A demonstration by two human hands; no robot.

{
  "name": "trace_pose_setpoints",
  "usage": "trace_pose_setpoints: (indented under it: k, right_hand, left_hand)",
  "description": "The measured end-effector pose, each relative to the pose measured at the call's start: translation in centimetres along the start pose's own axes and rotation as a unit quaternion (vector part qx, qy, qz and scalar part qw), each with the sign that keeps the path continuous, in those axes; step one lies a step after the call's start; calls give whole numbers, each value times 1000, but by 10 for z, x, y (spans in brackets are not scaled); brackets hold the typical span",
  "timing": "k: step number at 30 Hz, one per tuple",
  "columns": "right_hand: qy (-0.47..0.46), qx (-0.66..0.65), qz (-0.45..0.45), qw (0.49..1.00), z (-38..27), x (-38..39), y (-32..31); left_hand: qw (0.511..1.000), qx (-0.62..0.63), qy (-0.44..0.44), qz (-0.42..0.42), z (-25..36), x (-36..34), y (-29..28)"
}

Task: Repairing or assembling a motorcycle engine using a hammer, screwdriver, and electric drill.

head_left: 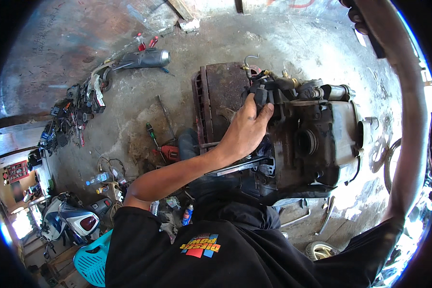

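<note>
In front of me a large, dirty engine [329, 144] rests beside a rusty metal grate [200, 103]. My left hand [252, 115] reaches across to the engine's far left corner, its thumb and fingers closed round a dark, blocky part [261, 97]. Whether that part is fixed to the engine is hidden by the hand. Hoses and brass-coloured fittings [288, 81] lie just right of it. My right arm stretches far up along the right rim. The right hand [356, 18] is dark and partly cut off there, with its fingers bent; what it holds, if anything, I cannot make out.
Left of the engine lie a red power tool [169, 153], a green-handled screwdriver [151, 132] and a long metal bar [166, 115]. A silver exhaust muffler [146, 58] and piled parts [69, 113] line the wall. A motorcycle [72, 218] and turquoise chair [92, 259] stand lower left.
</note>
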State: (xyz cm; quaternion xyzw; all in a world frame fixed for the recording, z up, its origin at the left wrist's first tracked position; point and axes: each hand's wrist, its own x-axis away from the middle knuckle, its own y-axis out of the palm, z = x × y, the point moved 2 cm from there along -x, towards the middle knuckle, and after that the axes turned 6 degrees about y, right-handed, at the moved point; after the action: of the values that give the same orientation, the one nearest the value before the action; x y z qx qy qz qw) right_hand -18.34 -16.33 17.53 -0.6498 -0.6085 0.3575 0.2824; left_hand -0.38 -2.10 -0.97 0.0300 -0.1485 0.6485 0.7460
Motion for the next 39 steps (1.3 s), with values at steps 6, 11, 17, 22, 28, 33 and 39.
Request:
trace_pose_setpoints:
  k: [6, 11, 17, 22, 28, 33, 39]
  right_hand:
    - [54, 157, -285, 944, 15, 24, 33]
    - [2, 65, -15, 998, 44, -19, -4]
    - [20, 67, -187, 980, 51, 41, 56]
    - [184, -8, -192, 964, 45, 71, 35]
    - [144, -234, -65, 959, 76, 87, 2]
    - [194, -370, -217, 882, 137, 117, 1]
    - [296, -240, 123, 916, 168, 152, 19]
  left_hand:
    - [999, -17, 28, 2, -5, 1, 1]
    - [997, -39, 50, 32, -4, 0, 2]
    - [1000, -8, -19, 1, 2, -2, 4]
    - [1000, -15, -17, -7, 1, -2, 5]
    - [976, 207, -48, 48, 6, 1, 3]
    - [966, 238, -72, 64, 11, 1, 0]
    - [960, 262, -85, 44, 12, -4, 3]
